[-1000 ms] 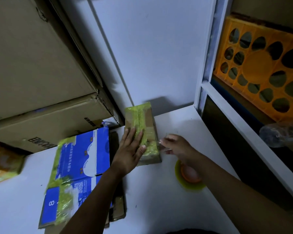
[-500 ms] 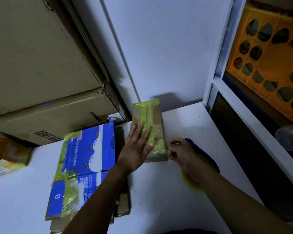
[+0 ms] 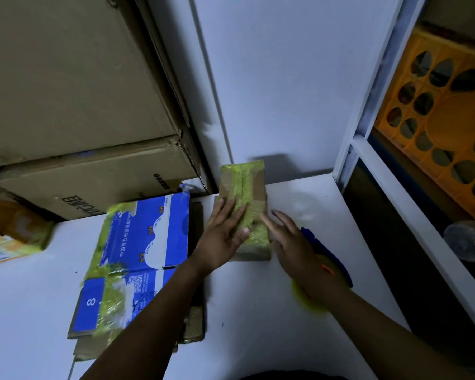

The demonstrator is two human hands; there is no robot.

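Observation:
A small brown cardboard parcel (image 3: 244,185), bound with yellow-green tape, lies on the white table (image 3: 258,311) near the wall. My left hand (image 3: 225,234) presses flat on its top, fingers straight. My right hand (image 3: 291,242) lies with straight fingers against the parcel's right side. A tape dispenser with a blue body (image 3: 327,253) and a yellow-green roll (image 3: 305,297) sits on the table, partly hidden under my right wrist.
A flattened blue and white carton (image 3: 137,256) lies left of the parcel on more flat cardboard. Big brown boxes (image 3: 80,105) are stacked at the back left. A white shelf frame (image 3: 368,149) with an orange crate (image 3: 444,127) stands on the right.
My right hand has let go of the tape end, opened, and moved up against the parcel's right side. My left hand stays pressed on top. The camera has tilted a little.

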